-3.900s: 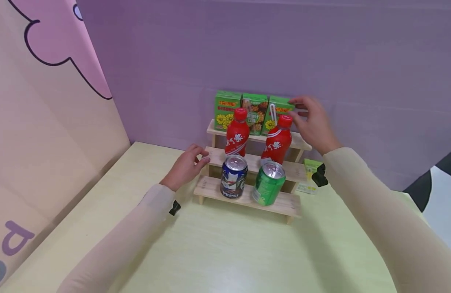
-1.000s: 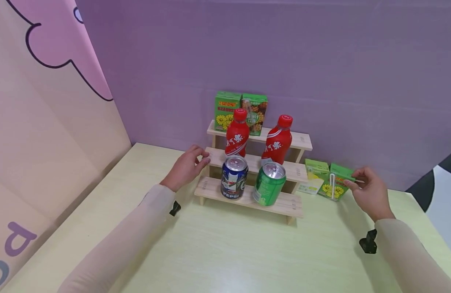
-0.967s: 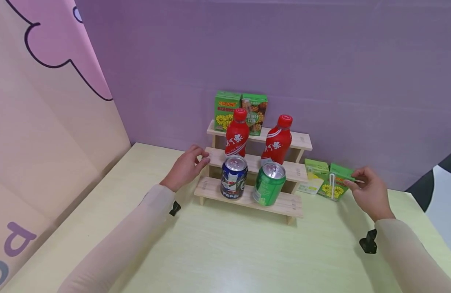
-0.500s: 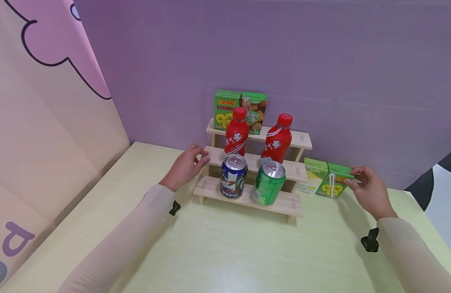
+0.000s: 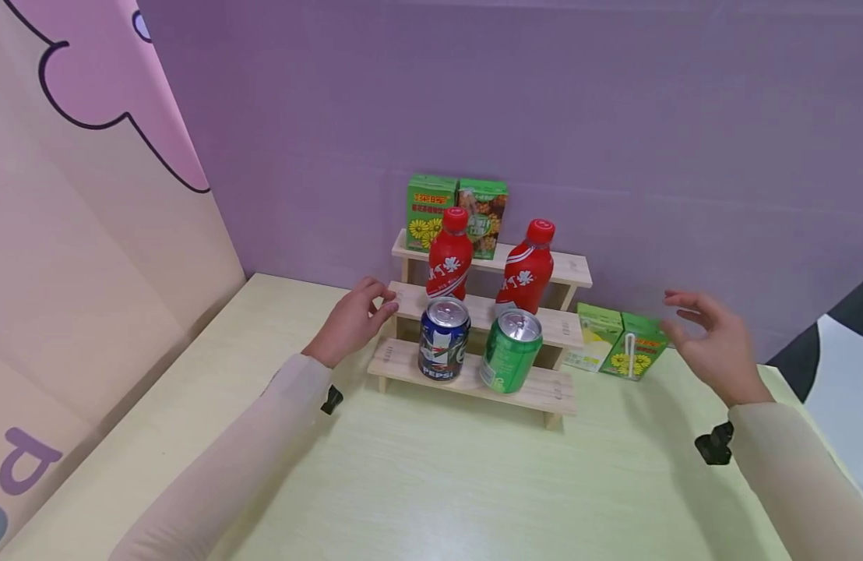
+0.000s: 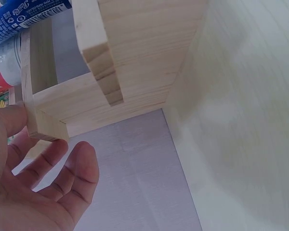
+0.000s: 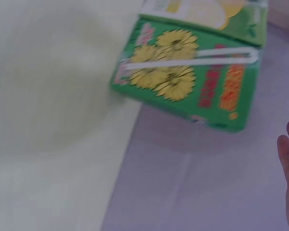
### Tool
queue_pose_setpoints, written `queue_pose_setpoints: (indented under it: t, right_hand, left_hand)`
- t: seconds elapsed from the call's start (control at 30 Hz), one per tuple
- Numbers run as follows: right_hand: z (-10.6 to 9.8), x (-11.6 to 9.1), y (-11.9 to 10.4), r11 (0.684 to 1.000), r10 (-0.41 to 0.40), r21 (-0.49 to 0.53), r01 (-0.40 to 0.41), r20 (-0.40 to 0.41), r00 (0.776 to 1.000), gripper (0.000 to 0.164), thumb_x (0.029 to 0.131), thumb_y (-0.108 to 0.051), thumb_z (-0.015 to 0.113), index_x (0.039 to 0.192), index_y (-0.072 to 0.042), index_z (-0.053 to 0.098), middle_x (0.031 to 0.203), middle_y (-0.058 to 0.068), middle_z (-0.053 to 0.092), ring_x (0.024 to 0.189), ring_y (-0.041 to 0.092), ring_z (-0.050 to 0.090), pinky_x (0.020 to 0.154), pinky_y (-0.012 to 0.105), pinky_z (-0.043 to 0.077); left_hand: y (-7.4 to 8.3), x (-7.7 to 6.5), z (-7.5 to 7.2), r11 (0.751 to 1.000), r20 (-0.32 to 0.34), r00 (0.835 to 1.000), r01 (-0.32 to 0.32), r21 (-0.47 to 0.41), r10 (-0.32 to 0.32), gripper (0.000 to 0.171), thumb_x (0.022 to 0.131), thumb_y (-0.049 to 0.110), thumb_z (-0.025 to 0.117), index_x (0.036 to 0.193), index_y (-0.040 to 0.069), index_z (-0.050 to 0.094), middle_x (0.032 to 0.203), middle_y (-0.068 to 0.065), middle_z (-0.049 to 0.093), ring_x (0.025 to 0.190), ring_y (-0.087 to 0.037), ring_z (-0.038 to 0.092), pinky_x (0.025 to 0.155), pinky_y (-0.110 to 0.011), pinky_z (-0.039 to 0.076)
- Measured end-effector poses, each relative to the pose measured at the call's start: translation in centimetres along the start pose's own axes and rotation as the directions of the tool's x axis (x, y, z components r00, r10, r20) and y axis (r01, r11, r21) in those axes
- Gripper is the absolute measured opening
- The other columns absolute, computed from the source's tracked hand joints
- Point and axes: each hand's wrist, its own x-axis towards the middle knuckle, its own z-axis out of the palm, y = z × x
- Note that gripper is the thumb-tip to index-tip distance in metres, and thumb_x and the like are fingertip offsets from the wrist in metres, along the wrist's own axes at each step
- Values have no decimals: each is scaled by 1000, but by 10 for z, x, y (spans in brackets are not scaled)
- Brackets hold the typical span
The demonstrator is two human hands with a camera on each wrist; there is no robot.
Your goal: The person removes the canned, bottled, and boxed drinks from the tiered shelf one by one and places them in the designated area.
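Observation:
A three-step wooden display stand (image 5: 554,387) stands on the table. My left hand (image 5: 346,326) pinches the left end of its middle step; in the left wrist view the thumb lies over the board (image 6: 43,126) and fingers curl beneath. To the right of the stand, a green drink carton (image 5: 646,351) with yellow flowers and a white straw stands against a paler carton (image 5: 593,340). My right hand (image 5: 717,347) is off to the right of the flowered carton, fingers spread and holding nothing. A gap shows between them in the right wrist view.
Two green cartons (image 5: 431,206) occupy the top step's left side. Two red bottles (image 5: 450,261) stand on the middle step. On the bottom step are a blue Pepsi can (image 5: 443,344) and a green can (image 5: 512,354). A purple wall (image 5: 614,156) rises behind.
The flowered carton went from the top step's right side to the table beside the paler carton, carried by my right hand. That hand then let go and moved away. My left hand stayed put.

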Motion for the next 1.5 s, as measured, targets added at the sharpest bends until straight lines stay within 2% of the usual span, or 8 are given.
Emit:
queue_pose_setpoints:
  t: [0.13, 0.53, 0.63, 0.77, 0.83, 0.97, 1.2, 1.5]
  right_hand:
    - [2, 6, -16, 997, -75, 29, 75, -9, 997, 18, 89, -9, 64, 106, -4, 61, 124, 6, 57, 102, -8, 50, 87, 11, 38]
    - [11, 22, -60, 985, -173, 26, 172, 34, 984, 20, 89, -10, 66, 108, -7, 62, 122, 7, 59, 104, -7, 51, 89, 10, 35]
    - [15, 35, -79, 980, -198, 7, 198, 35, 980, 20, 90, -17, 65, 108, -7, 62, 121, 5, 60, 107, 3, 55, 94, 18, 37]
    - [19, 56, -112, 982, -185, -15, 187, 75, 980, 31, 93, -30, 60, 115, -8, 60, 124, 4, 58, 112, 23, 54, 97, 42, 40]
    - [22, 67, -127, 983, -177, -20, 180, 103, 979, 37, 94, -35, 58, 120, -9, 58, 126, 4, 56, 114, 27, 53, 96, 50, 40]
    - [30, 87, -156, 985, -164, -29, 172, 174, 971, 41, 94, -38, 56, 127, -13, 55, 130, 5, 53, 118, 29, 50, 93, 54, 41]
    - [51, 115, -195, 987, -133, -40, 153, 310, 942, 41, 97, -33, 51, 134, -13, 52, 134, 10, 48, 120, 34, 47, 90, 51, 45]
    - [65, 141, -221, 984, -92, -90, 152, 470, 878, 37, 100, -19, 48, 134, -5, 52, 135, 19, 44, 117, 39, 49, 91, 51, 45]
  left_hand:
    - [0, -1, 0, 1000, -6, 1000, -5, -2, 5, 23, 94, 28, 59, 109, 10, 61, 110, -2, 49, 90, -20, 51, 70, -26, 50]
    - [0, -1, 0, 1000, 1, 1000, 4, -12, -4, 26, 94, 29, 59, 112, 10, 61, 111, -2, 49, 91, -20, 51, 72, -26, 50]
    - [0, -1, -1, 1000, 5, 1000, 6, -11, -6, 26, 94, 29, 58, 112, 11, 61, 111, -2, 49, 91, -20, 51, 72, -26, 50]
    - [0, -2, -1, 1000, 8, 1000, 13, -11, -13, 26, 94, 30, 58, 112, 11, 61, 111, -1, 49, 91, -20, 50, 71, -26, 49]
    - [0, -1, -1, 1000, 9, 1000, 16, -12, -16, 26, 94, 30, 58, 112, 11, 60, 112, -1, 49, 91, -20, 50, 71, -26, 50]
    - [2, -1, -2, 1000, 9, 1000, 13, -11, -13, 26, 94, 30, 58, 112, 11, 61, 112, -2, 49, 91, -20, 50, 72, -26, 49]
    - [3, -2, -2, 1000, 2, 1000, 0, -11, 0, 27, 93, 28, 60, 112, 9, 61, 110, -3, 49, 90, -21, 51, 73, -27, 49]
    - [-1, 1, 0, 1000, -5, 1000, 13, 1, -13, 24, 93, 30, 59, 110, 12, 61, 111, -1, 49, 89, -19, 51, 72, -25, 50]
